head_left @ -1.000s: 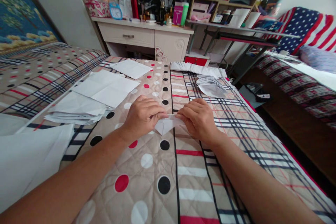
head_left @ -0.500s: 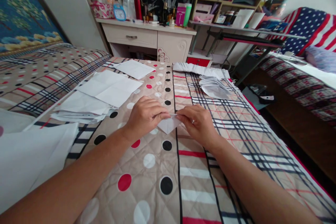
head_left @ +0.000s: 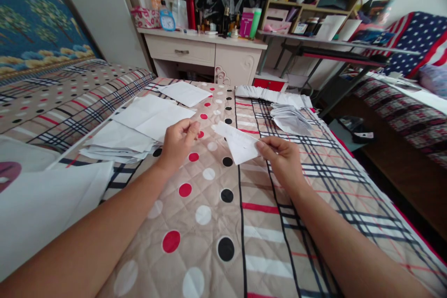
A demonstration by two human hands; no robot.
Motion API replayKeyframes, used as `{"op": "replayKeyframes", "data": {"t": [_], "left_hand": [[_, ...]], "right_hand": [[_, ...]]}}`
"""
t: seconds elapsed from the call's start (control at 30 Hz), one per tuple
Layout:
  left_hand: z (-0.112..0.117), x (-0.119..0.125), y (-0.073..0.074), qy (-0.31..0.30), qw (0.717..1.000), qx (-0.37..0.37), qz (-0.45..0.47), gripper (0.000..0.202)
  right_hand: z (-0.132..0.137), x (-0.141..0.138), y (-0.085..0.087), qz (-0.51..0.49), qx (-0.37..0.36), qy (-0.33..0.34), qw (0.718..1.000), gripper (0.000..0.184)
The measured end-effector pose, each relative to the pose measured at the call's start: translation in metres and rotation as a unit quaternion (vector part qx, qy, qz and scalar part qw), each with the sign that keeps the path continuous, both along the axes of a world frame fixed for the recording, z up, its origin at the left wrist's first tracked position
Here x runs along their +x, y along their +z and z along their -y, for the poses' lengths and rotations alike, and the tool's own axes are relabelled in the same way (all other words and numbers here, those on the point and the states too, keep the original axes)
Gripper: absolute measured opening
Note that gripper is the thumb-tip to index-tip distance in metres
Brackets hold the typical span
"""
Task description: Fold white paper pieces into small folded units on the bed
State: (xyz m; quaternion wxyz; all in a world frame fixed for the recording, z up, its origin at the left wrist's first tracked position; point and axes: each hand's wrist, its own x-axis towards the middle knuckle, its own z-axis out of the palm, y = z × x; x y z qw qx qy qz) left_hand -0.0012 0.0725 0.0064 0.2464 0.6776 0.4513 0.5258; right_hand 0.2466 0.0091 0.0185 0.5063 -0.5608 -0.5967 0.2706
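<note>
My right hand (head_left: 281, 158) pinches one corner of a small folded white paper (head_left: 240, 143) between thumb and fingers. The paper has a straight upper edge and a point hanging down, held just over the bedspread. To its left, apart from it, is my left hand (head_left: 179, 142), its fingers curled in toward the thumb with nothing seen between them. Beside that hand lie white paper sheets (head_left: 153, 114) on top of a layered stack of paper (head_left: 111, 142). Beyond my right hand rests a fanned pile of folded papers (head_left: 289, 118).
A quilted bedspread (head_left: 206, 195) with dots and plaid covers the surface. Farther off lie another white sheet (head_left: 186, 93) and a row of folded white paper (head_left: 272, 96). Large white paper (head_left: 42, 209) lies at left. A drawer cabinet (head_left: 181, 51) stands behind.
My left hand has let go of the folded paper and moved left. My right hand has moved slightly right, keeping the paper, which now tilts. The view has shifted a little.
</note>
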Motion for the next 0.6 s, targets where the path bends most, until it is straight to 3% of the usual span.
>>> {"op": "replayKeyframes", "data": {"t": [0.1, 0.2, 0.37, 0.6], "left_hand": [[0.016, 0.022, 0.004, -0.155, 0.965, -0.139, 0.161, 0.041], [0.033, 0.045, 0.007, -0.240, 0.913, -0.251, 0.215, 0.052], [0.044, 0.056, 0.003, -0.150, 0.915, -0.306, 0.214, 0.039], [0.026, 0.041, 0.003, -0.079, 0.918, -0.279, 0.270, 0.034]], "right_hand": [[0.004, -0.012, -0.001, -0.090, -0.023, -0.001, 0.996, 0.020], [0.010, -0.026, -0.005, -0.140, -0.040, 0.011, 0.989, 0.022], [0.018, -0.037, -0.009, -0.131, -0.066, 0.094, 0.985, 0.022], [0.017, -0.030, -0.012, -0.084, -0.074, 0.138, 0.984, 0.023]]}}
